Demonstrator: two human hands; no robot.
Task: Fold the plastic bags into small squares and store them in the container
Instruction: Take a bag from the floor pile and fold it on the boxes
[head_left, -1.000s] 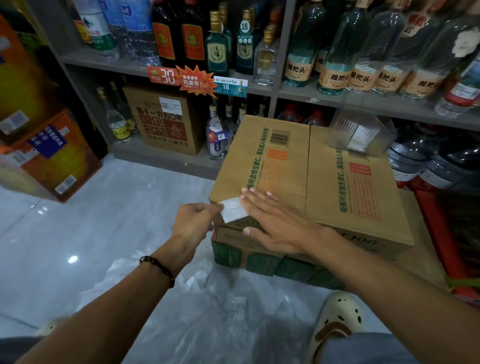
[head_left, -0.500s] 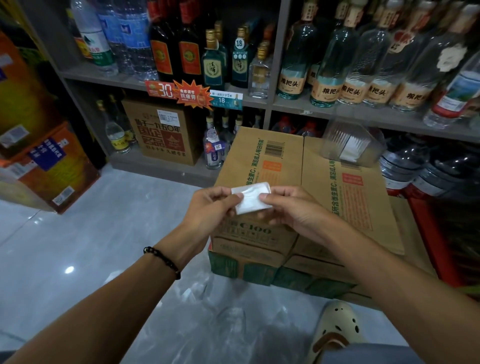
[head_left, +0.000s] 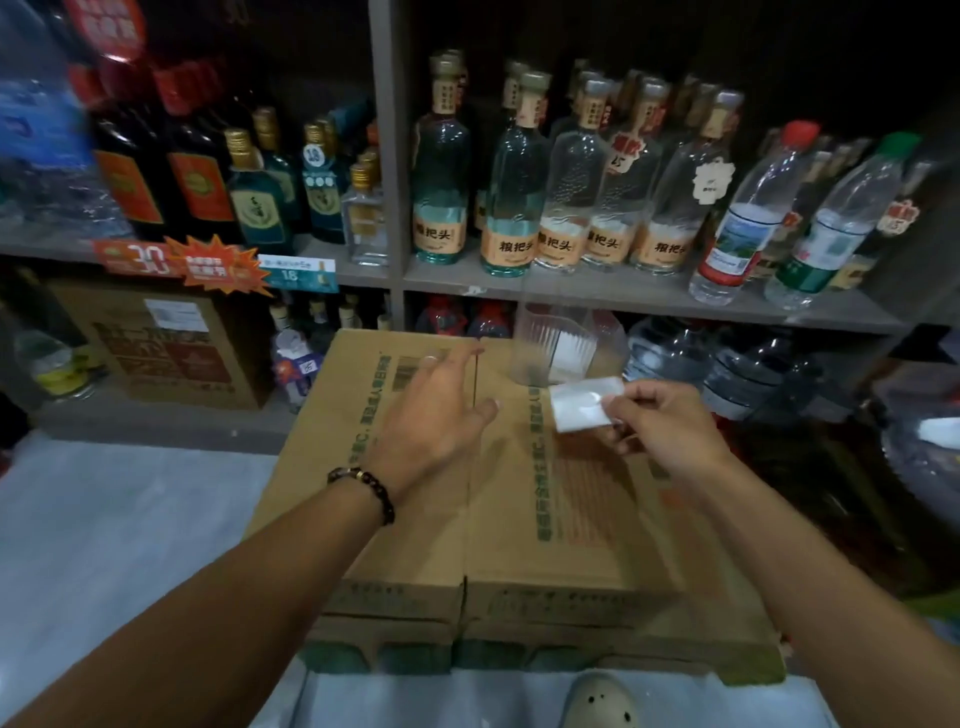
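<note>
One folded bag (head_left: 586, 402) pinched in right hand (head_left: 660, 434), one container (head_left: 563, 345) beyond

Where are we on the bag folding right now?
Done: the clear container on the cardboard boxes already holds folded white squares. In hand: the right hand pinches one folded bag near the container; the left hand is open above the boxes. Left: dropping this square in.

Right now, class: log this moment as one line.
right hand: pinches folded bag | left hand: open over cardboard box | container: on box, ahead | bag: not yet stored
</note>
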